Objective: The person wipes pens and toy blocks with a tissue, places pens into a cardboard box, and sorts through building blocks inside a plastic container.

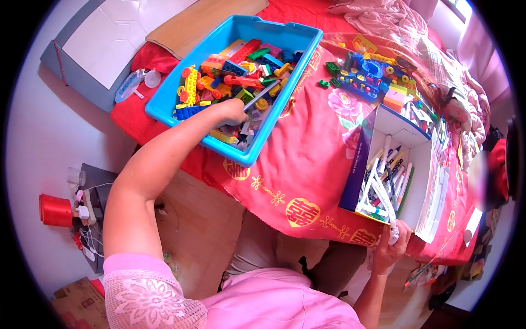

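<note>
My left hand [233, 112] is inside the blue bin [253, 156], closed around one end of a long grey strip [261, 95] that slants over the toy pieces. Colourful building blocks and small clear pieces lie around it. At the lower right, my right hand [392, 247] is closed on the crumpled lower end of a white strip [385, 195], beside the front corner of an open box [421, 178]. Pens and markers [399, 174] fill part of that box. The fingertips of my left hand are partly hidden.
A blue toy set [361, 77] and green blocks [332, 68] lie on the red cloth [274, 181]. Behind the box are piled small items. Left of the bin is a clear plastic item [130, 86]. A red container [55, 210] stands at far left.
</note>
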